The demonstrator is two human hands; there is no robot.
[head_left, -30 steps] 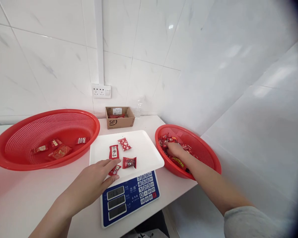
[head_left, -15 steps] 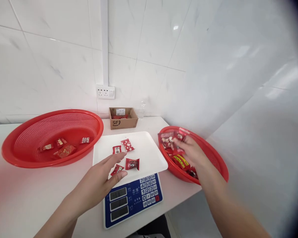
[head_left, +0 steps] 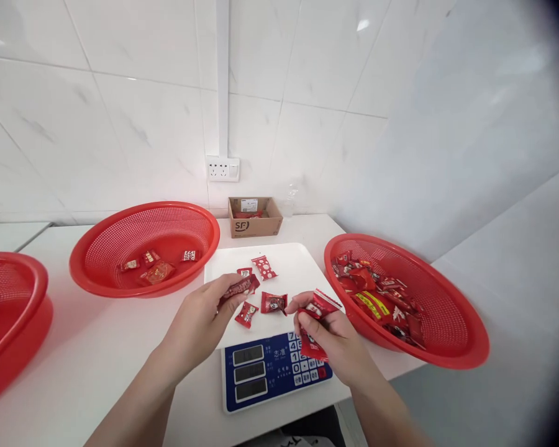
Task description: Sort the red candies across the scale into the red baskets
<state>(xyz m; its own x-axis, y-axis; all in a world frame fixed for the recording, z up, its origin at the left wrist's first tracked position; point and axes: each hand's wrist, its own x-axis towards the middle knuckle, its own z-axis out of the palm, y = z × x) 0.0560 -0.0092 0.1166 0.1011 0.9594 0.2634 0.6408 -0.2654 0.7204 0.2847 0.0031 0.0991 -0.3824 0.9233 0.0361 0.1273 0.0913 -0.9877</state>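
Observation:
Over the left side of the scale's white pan point(head_left: 289, 257), my left hand point(head_left: 205, 316) pinches a dark red snack packet point(head_left: 240, 287). My right hand point(head_left: 333, 338), above the pan's right front corner and the keypad, is closed on red snack packets point(head_left: 313, 344); the fingers partly hide them. On the pan lie a dotted red packet point(head_left: 264, 267), a red packet with a dark picture point(head_left: 274, 303) and a small red packet point(head_left: 246, 314). Another packet point(head_left: 245, 271) is partly covered by the one in my left hand. The blue scale panel point(head_left: 276, 397) faces me.
At the right stands a red basket point(head_left: 461, 338) with many packets. A red basket point(head_left: 90, 264) with several packets is at the left, and part of another red basket point(head_left: 28, 323) shows at the left edge. Behind the scale are a cardboard box point(head_left: 256, 228) and a clear plastic item point(head_left: 290, 200).
My right hand has come from the right basket to the pan with packets in it. My left hand, empty before, now pinches a packet. The view has turned left.

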